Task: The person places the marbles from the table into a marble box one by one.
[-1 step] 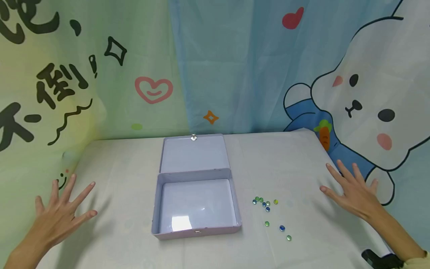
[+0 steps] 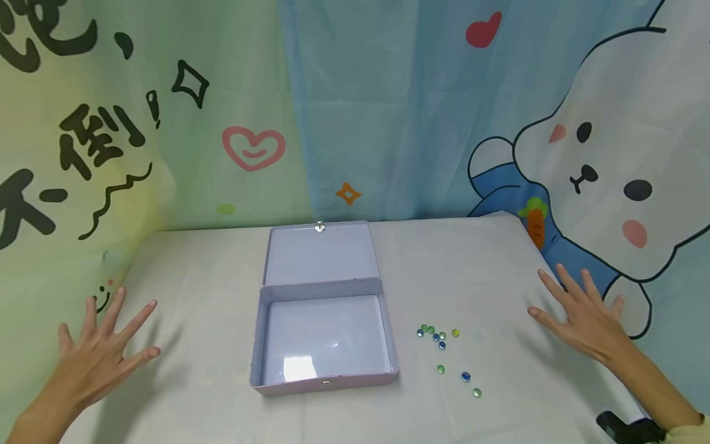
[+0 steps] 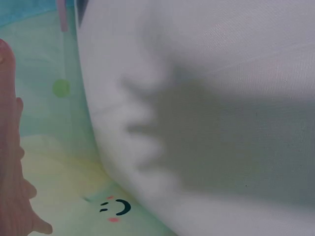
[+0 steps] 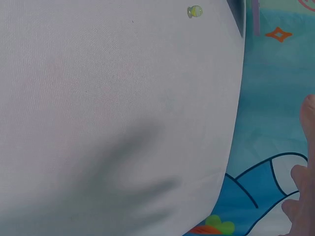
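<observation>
Fingers spread, my left hand hovers over the left side of the table and holds nothing; its shadow falls on the white cloth. On the far right my right hand is likewise spread above the cloth, touching nothing. Between them lies a pale lilac metal box, its lid folded back away from me and its inside bare. Several green and blue glass marbles are scattered right of the box, among them a blue marble and a yellow-green marble, which the right wrist view also catches.
White cloth covers the table. Behind it hangs a printed curtain with hearts, lettering and a white cartoon animal. A black object sits by the right forearm at the lower right edge.
</observation>
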`<control>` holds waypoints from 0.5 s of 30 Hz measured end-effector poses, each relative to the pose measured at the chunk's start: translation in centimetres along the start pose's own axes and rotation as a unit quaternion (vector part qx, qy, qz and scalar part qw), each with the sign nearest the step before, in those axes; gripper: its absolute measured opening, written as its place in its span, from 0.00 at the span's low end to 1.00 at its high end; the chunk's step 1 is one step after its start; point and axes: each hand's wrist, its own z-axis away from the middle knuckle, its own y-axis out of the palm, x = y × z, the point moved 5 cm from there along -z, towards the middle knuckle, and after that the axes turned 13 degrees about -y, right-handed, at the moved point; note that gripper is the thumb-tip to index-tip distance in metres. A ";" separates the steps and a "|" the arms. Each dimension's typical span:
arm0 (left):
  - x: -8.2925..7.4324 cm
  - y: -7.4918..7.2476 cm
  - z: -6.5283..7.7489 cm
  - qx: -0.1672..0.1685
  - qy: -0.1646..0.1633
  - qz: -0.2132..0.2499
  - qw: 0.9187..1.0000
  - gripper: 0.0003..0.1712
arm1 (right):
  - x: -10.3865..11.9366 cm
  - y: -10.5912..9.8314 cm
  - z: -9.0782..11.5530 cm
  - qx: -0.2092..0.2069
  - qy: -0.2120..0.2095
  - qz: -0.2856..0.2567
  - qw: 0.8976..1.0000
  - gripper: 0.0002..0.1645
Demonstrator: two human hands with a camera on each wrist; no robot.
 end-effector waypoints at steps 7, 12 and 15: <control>-0.1 -0.2 0.2 0.002 0.003 0.021 1.000 0.48 | 0.1 0.0 -0.3 -0.006 -0.006 -0.006 1.000 0.54; -1.4 0.1 0.2 0.021 0.009 0.122 0.992 0.44 | 1.0 -0.2 -0.4 -0.022 -0.020 -0.010 1.000 0.53; -2.6 0.2 0.3 0.034 0.019 0.219 0.975 0.39 | 1.5 -0.1 -0.3 -0.028 -0.026 -0.021 0.999 0.53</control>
